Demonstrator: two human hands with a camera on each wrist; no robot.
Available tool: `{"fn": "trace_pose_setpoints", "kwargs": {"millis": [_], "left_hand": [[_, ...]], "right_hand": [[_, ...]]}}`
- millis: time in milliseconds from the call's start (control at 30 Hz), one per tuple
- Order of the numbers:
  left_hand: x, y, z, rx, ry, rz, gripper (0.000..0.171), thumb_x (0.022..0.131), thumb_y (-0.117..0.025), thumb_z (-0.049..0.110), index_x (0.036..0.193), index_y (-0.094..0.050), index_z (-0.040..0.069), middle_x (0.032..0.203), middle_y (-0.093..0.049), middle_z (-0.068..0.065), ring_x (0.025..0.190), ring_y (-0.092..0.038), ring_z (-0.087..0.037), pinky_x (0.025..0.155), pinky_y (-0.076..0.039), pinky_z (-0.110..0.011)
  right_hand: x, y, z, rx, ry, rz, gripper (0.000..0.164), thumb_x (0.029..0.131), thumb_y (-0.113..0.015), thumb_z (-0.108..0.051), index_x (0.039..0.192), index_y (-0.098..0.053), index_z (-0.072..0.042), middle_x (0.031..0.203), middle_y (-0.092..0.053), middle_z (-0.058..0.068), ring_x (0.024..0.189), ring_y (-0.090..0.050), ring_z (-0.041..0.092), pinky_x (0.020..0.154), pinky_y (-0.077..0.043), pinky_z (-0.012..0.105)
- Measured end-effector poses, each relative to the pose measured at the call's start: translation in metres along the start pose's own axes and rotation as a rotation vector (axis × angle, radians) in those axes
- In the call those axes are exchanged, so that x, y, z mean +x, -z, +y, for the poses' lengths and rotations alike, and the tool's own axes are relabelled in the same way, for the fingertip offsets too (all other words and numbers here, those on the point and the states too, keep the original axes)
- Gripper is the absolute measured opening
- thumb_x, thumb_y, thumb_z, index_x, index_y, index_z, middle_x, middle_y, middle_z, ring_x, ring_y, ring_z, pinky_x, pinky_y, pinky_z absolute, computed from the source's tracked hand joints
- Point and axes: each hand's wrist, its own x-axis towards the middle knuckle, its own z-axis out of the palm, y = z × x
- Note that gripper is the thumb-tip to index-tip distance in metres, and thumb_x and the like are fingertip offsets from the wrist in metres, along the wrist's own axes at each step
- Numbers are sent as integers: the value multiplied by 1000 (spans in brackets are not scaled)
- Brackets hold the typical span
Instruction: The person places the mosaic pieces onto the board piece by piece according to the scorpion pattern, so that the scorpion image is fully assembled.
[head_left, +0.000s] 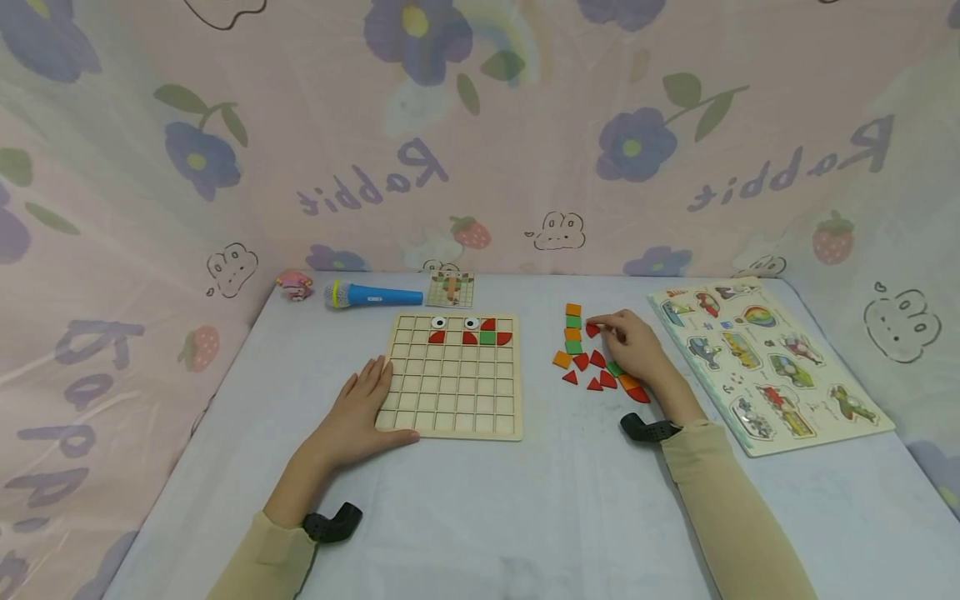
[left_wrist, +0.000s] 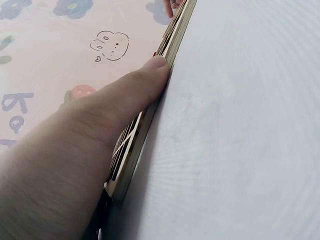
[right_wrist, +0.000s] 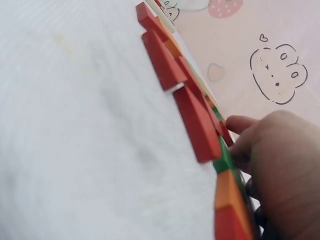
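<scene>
My left hand (head_left: pixel 351 421) lies spread at the lower left corner of a wooden grid board (head_left: pixel 441 400), fingers along its left side and thumb on its front edge. Near the board's top sit two white eye tiles, several red quarter-round tiles and a green square tile (head_left: pixel 487 337). To the right, my right hand (head_left: pixel 633 342) pinches a red quarter-round tile (head_left: pixel 592 330) between thumb and index fingertip, low at the tabletop. Loose tiles lie around that hand: orange squares (head_left: pixel 562 359), green squares (head_left: pixel 573 347), red triangles (head_left: pixel 570 377) and more red quarter-rounds.
Behind the board lie a small pattern card (head_left: pixel 451 289), a blue toy microphone (head_left: pixel 382 297) and a pink figurine (head_left: pixel 295 285). A picture puzzle board (head_left: pixel 772 367) lies at the right, beside my right forearm. A printed curtain (head_left: pixel 510 167) encloses the table's back and sides.
</scene>
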Motion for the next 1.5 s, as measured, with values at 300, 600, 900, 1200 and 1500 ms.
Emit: {"fn": "trace_pose_setpoints", "kwargs": {"millis": [300,600,900,1200,1500], "left_hand": [[0,0,0,2,2,3,131,82,-75,76,168,-15,-2,178,-6,-19,165,-1,-36,132,-5,-58],[0,-1,0,-2,1,2,130,82,-75,76,168,-15,-2,177,-6,-19,165,-2,-37,132,-5,-58],[0,0,-1,-5,-11,10,129,82,-76,75,168,-16,-2,177,-7,-20,165,-2,-37,132,-4,-57],[1,0,-2,-4,-3,-1,129,83,-76,74,168,-15,-2,177,-7,-21,165,-2,-37,132,-4,-57],[2,0,-2,-1,-6,-1,130,82,-74,77,168,-16,-2,177,-7,-20,165,-2,-36,132,-5,-57]], "right_hand": [[1,1,-3,-49,-36,-22,28,103,-68,-21,122,-68,0,114,-61,22,101,-56,37,90,-49,52],[-1,2,0,-45,-42,-35,33,100,-71,-26,125,-72,-4,115,-62,20,104,-54,35,91,-48,51],[0,3,0,-51,-6,-41,29,102,-69,-19,126,-71,-2,114,-62,21,105,-57,36,94,-49,54],[1,5,-7,-49,-23,-77,30,106,-64,-15,130,-66,4,115,-60,25,102,-53,37,92,-46,53],[7,3,-65,2,-36,-139,35,108,-61,-17,134,-62,6,116,-57,23,100,-51,35,83,-45,45]]}}
